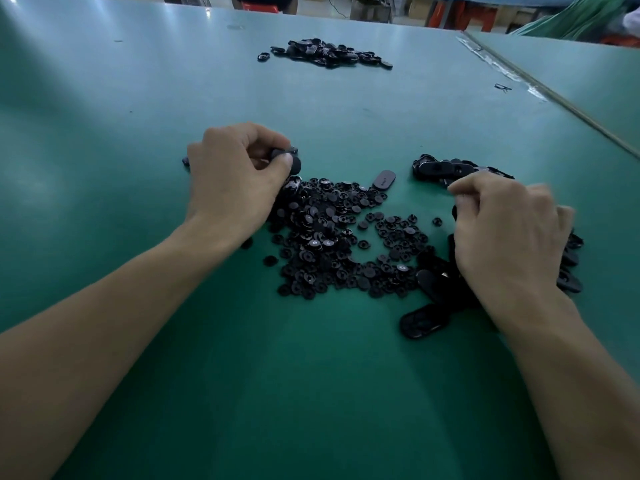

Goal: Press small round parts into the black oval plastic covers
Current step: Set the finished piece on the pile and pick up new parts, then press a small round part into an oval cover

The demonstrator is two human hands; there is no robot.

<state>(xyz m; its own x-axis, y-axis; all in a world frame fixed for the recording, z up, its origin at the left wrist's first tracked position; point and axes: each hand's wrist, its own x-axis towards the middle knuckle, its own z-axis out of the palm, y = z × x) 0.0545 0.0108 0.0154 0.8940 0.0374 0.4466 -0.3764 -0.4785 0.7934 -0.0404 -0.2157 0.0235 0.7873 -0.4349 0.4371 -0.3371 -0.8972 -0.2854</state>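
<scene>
While round parts (329, 237) litter green table (311, 393), clutter (370, 8) behind.

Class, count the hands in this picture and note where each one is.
2. The left hand grips a black oval cover beside the heap of round parts; the right hand is over the pile of oval covers. No others seen.

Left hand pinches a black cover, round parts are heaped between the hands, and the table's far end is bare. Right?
No: the head view shows a pile of black parts at the far end of the table. The left hand does pinch a cover, with round parts heaped between it and the right hand.
</scene>
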